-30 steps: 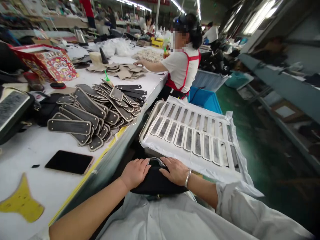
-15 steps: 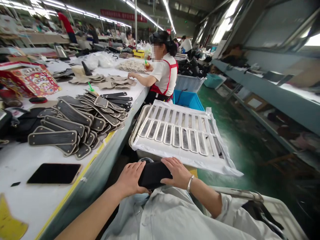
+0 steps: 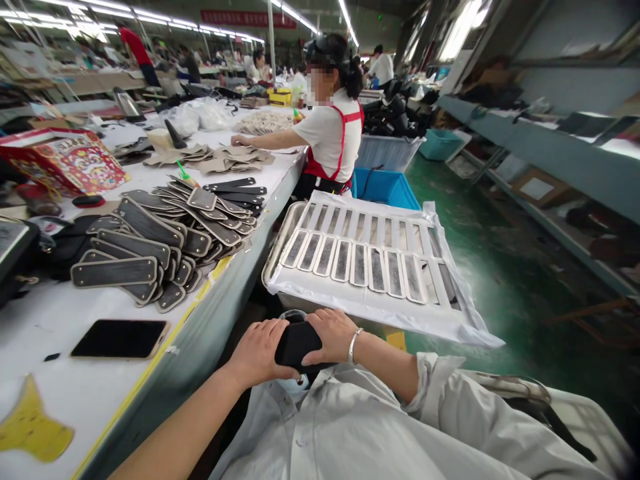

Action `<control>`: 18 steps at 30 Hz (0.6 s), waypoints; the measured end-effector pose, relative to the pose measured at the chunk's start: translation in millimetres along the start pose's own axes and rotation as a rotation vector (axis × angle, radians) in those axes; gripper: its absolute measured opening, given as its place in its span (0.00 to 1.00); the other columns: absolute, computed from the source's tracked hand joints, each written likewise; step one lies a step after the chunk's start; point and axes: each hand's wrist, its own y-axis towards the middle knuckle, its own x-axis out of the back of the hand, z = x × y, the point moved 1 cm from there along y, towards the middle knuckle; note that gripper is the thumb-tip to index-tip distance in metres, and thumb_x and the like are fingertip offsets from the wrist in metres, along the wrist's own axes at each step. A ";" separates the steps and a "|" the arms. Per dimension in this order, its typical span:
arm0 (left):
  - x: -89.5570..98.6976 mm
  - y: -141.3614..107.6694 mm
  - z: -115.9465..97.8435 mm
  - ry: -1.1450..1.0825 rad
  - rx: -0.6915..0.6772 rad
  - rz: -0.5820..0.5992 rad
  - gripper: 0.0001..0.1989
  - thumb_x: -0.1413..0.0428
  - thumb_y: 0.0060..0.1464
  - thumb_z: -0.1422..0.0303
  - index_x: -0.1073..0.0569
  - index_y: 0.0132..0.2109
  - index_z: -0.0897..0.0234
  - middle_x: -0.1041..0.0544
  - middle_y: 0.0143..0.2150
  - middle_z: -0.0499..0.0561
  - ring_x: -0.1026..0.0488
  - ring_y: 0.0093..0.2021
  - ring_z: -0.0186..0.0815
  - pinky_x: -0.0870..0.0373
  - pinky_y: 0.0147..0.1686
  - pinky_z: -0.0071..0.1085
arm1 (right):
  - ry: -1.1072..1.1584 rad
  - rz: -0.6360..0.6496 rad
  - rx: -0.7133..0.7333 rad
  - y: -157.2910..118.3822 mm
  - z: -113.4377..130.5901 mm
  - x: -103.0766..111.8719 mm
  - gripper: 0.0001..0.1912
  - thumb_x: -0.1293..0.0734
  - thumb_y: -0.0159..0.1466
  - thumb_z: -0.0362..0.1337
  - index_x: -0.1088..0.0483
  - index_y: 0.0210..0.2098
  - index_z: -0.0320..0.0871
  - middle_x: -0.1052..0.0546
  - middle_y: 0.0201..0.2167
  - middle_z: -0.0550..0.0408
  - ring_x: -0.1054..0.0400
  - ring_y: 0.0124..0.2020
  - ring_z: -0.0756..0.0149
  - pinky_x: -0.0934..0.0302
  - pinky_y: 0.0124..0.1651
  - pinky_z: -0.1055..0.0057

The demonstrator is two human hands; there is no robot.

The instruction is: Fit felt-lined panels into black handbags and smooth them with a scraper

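Observation:
At my lap, a plain black piece with a smooth face [image 3: 293, 344] lies between both hands; its material and full outline are hidden. My left hand [image 3: 259, 352] grips its left end, thumb below and fingers over the top edge. My right hand [image 3: 334, 338], with a silver bangle at the wrist, is closed round its right part. To the left on the table is a heap of dark strips with pale edging and rivets [image 3: 150, 227]. Ahead stands a tray covered in white sheeting [image 3: 345, 303], bearing rows of pale-edged strips [image 3: 343, 260].
A phone [image 3: 120, 339] and a yellow cut-out [image 3: 40, 423] lie on the white table [image 3: 65, 303]. A co-worker in a red apron [image 3: 333, 133] sits at its far side. Blue crates [image 3: 387, 190] stand behind the tray. A shelf bench [image 3: 540, 157] runs along the right.
My right hand has slid left along the black piece, closer to my left hand. The co-worker's arm now reaches farther over the table. The view has shifted slightly.

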 end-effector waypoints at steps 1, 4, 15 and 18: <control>-0.1 -0.8 0.4 -0.005 -0.009 0.001 0.45 0.36 0.32 0.47 0.39 0.55 0.63 0.31 0.52 0.57 0.34 0.52 0.47 0.41 0.52 0.42 | 0.001 -0.003 -0.012 0.1 0.6 -0.2 0.41 0.32 0.45 0.66 0.34 0.46 0.40 0.28 0.39 0.46 0.34 0.41 0.51 0.42 0.45 0.58; 0.0 -4.5 2.0 0.006 0.015 -0.035 0.47 0.36 0.31 0.45 0.40 0.56 0.64 0.32 0.54 0.58 0.36 0.54 0.47 0.46 0.56 0.44 | 0.009 -0.027 -0.051 1.3 0.4 -2.2 0.41 0.33 0.44 0.67 0.34 0.43 0.40 0.28 0.38 0.47 0.34 0.41 0.52 0.42 0.45 0.58; -4.0 -2.6 7.7 -0.038 0.165 -0.083 0.42 0.35 0.28 0.45 0.35 0.49 0.64 0.29 0.47 0.56 0.33 0.47 0.48 0.40 0.50 0.44 | 0.033 0.010 -0.073 23.5 -2.4 -7.9 0.34 0.37 0.50 0.67 0.32 0.39 0.42 0.28 0.37 0.48 0.35 0.39 0.52 0.40 0.39 0.59; -4.2 1.4 8.1 -0.060 0.166 -0.091 0.42 0.36 0.28 0.44 0.34 0.48 0.64 0.28 0.47 0.57 0.33 0.47 0.48 0.40 0.50 0.44 | 0.060 0.052 -0.068 32.7 -1.9 -6.6 0.30 0.40 0.56 0.64 0.31 0.38 0.44 0.28 0.37 0.47 0.34 0.40 0.52 0.40 0.38 0.61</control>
